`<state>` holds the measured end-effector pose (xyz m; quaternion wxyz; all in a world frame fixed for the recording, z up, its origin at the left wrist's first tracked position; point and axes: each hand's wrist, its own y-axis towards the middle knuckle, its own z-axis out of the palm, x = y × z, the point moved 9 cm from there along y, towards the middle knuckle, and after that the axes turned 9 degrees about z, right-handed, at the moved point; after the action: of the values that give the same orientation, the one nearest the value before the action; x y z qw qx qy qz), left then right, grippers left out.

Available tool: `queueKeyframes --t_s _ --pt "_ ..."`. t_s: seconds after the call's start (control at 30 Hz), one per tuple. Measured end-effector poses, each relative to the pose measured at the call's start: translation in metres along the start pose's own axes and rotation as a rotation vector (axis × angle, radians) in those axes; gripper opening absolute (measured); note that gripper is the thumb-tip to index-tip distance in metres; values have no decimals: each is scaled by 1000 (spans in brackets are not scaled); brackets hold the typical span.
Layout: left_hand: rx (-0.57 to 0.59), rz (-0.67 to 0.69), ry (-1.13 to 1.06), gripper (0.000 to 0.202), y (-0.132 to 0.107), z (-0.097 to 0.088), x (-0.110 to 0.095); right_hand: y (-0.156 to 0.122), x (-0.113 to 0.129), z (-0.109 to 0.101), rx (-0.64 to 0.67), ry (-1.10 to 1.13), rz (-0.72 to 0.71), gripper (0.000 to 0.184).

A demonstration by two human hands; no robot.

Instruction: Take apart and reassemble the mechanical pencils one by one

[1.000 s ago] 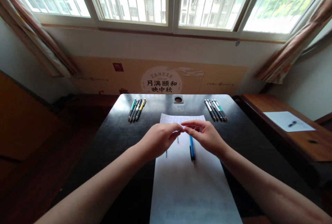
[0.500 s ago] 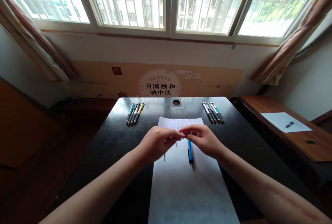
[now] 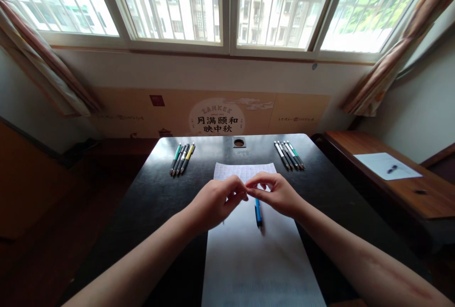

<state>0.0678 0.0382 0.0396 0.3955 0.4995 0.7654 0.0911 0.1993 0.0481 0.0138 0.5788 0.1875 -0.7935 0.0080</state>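
Note:
My left hand (image 3: 222, 201) and my right hand (image 3: 275, 192) meet above a long sheet of paper (image 3: 261, 262). Both have thumb and fingers pinched together, with the fingertips touching at the middle. Whatever lies between them is too small or too hidden to make out. Beneath my right hand a blue pen (image 3: 258, 214) rests on the paper, its upper part covered by the fingers. Printed lines show at the sheet's far end and faintly near its close end.
Several pens (image 3: 182, 159) lie side by side at the black table's (image 3: 159, 193) far left. Several more pens (image 3: 289, 155) lie at its far right. Between them a round hole (image 3: 239, 143) is set near the back edge. A brown side table (image 3: 433, 198) holds a white sheet (image 3: 387, 166).
The fingers have shifted slightly, my left fingers now bending more downward at the meeting point. The whole view has moved a little; the pens and paper stay put.

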Motion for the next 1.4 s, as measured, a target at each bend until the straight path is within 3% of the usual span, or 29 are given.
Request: queueKeyframes --t_s 0.2,0.47,0.73,0.87,1.07,1.2,1.4 --pt "-43 19 85 3 -1 -4 0 1 -5 1 31 31 57 18" --pt "-51 162 218 10 3 -9 -25 -1 -16 9 192 133 143 27" --pt "27 124 247 16 2 -2 -19 -3 -8 8 227 35 132 24" --pt "-1 93 218 18 2 -11 -12 -1 -2 -11 189 -74 95 25" --pt "-195 -103 259 28 -2 -40 17 1 -4 -49 97 -594 32 6" --pt "-248 -238 225 31 -9 -42 41 -3 -16 -47 188 -739 54 10" --pt "-296 -317 170 30 -14 -43 54 -7 -22 -35 318 -668 48 17"
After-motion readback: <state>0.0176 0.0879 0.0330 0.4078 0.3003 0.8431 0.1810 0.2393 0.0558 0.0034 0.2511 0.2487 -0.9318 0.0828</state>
